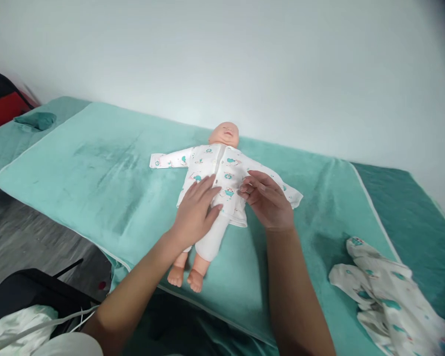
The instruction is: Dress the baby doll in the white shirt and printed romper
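Note:
A baby doll [224, 134] lies on its back, head toward the wall and bare feet toward me. It wears a white printed baby shirt [228, 173] with both sleeves spread out to the sides, and white trousers [212, 238]. My left hand [198, 207] rests flat on the lower front of the shirt, fingers stretched out. Beside the shirt's right edge is my right hand [267, 198], its fingers loosely curved and apart, the fingertips close to the cloth. Nothing shows in either hand.
The doll lies on a long bed with a green velvety cover [107, 163] against a white wall [222, 59]. A crumpled printed baby garment [389, 296] lies at the right. A black chair [33, 291] with white cloth [25, 321] stands at the lower left.

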The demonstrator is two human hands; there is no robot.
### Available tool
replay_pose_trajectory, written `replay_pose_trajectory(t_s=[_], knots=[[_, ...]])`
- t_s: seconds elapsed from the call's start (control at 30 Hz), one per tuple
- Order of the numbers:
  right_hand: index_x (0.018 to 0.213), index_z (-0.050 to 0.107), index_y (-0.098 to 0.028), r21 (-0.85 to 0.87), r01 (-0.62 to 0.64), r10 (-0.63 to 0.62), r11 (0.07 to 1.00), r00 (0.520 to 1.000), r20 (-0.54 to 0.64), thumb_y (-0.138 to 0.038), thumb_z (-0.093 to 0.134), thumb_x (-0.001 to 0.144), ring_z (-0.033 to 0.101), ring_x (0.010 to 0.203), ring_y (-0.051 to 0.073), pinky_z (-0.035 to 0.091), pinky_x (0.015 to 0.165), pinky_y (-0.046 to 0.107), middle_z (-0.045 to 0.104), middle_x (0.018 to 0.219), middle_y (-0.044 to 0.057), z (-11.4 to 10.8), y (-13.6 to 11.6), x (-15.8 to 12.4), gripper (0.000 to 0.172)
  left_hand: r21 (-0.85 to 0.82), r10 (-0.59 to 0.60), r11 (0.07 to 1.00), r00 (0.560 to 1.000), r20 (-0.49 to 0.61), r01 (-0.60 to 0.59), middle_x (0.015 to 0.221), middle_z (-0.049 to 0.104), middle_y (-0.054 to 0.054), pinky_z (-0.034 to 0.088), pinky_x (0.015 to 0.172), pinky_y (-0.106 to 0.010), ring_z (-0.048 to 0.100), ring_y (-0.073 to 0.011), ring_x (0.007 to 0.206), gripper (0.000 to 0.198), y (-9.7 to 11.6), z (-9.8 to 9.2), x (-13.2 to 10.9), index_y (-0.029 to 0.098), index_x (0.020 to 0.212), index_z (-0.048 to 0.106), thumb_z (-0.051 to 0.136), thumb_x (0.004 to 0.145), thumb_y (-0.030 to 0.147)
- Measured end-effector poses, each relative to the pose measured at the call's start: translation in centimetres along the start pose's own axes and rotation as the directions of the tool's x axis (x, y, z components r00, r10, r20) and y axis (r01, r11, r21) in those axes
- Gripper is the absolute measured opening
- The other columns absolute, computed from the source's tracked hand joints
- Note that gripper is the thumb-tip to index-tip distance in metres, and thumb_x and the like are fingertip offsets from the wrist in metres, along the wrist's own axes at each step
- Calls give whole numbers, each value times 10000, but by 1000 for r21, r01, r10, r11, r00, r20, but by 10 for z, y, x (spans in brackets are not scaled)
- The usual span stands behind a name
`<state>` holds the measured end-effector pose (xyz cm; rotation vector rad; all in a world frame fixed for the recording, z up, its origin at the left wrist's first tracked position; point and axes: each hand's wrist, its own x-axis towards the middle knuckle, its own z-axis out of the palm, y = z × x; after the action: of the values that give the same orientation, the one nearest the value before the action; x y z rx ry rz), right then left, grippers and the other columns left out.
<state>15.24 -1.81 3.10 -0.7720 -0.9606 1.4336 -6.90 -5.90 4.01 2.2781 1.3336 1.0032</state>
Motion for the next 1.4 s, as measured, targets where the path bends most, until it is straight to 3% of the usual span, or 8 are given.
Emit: replay_pose_trajectory(t_s=[0.2, 0.33, 0.5, 0.67, 0.97, 1.1, 1.23, 1.4], knots=[[972, 787, -248, -207, -64, 94, 976, 986, 137, -466, 850, 796, 723, 800, 188, 608, 769, 331, 768, 907, 42, -2, 3, -8, 287, -151, -138, 982, 980, -142, 116, 1321, 729, -49, 486, 1106, -504, 654, -243, 1275, 242, 4, -8, -49, 316, 1234, 649, 559, 1018, 251], [1033, 790, -245, -219, -123, 176, 968, 953, 246, -492, 876, 760, 754, 872, 239, 616, 817, 398, 790, 1004, 77, -3, 8, -26, 378, -354, -272, 921, 917, -291, 161, 1275, 717, -50, 522, 1095, -455, 657, -216, 1240, 227, -14, -5, -74, 305, 1193, 661, 531, 1024, 228], [904, 770, -257, -274, -8, -18, 962, 996, -91, -482, 822, 822, 690, 809, 187, 568, 793, 338, 743, 847, 21, -8, 27, -49, 245, -418, -408, 865, 872, -269, 276, 1336, 652, -79, 520, 1125, -457, 624, -224, 1272, 307, -33, -3, -87, 286, 1298, 630, 487, 1029, 249], [908, 755, -239, -564, -69, -66, 823, 974, -215, -526, 802, 828, 639, 806, 180, 536, 772, 321, 728, 870, 20, -5, 42, -61, 301, -376, -339, 898, 903, -265, 227, 1251, 627, -82, 530, 1100, -422, 631, -209, 1215, 263, -37, 0, -80, 269, 1175, 671, 467, 1017, 216], [863, 764, -248, -554, -37, -98, 832, 973, -211, -527, 796, 822, 657, 765, 193, 573, 770, 356, 728, 815, 21, 7, 41, -69, 283, -369, -310, 909, 908, -282, 196, 1123, 641, -83, 527, 989, -396, 617, -214, 1086, 244, -39, 6, -68, 236, 1221, 635, 504, 1015, 223], [886, 766, -238, -550, 34, -282, 834, 884, -373, -444, 767, 864, 695, 932, 191, 574, 932, 366, 763, 957, 26, -4, 50, -64, 207, -380, -319, 903, 907, -276, 202, 997, 638, -53, 526, 953, -378, 617, -201, 997, 226, -41, 5, -69, 246, 1180, 673, 521, 1013, 253], [920, 762, -223, -342, 46, -253, 939, 764, -593, -390, 847, 761, 731, 1019, 195, 586, 1042, 393, 781, 1005, 27, -21, 54, -49, 246, -514, -488, 806, 822, -294, 294, 1164, 679, -73, 542, 973, -345, 648, -194, 1110, 208, -53, 2, -50, 228, 1138, 676, 551, 1008, 331], [869, 746, -230, -63, -69, 28, 996, 861, -507, -343, 890, 691, 767, 976, 207, 636, 976, 349, 801, 949, 41, -25, 46, -22, 256, -783, -588, 536, 805, -79, 315, 1423, 660, -116, 482, 1150, -388, 622, -223, 1322, 328, -76, 2, 0, 183, 1253, 652, 617, 966, 338]])
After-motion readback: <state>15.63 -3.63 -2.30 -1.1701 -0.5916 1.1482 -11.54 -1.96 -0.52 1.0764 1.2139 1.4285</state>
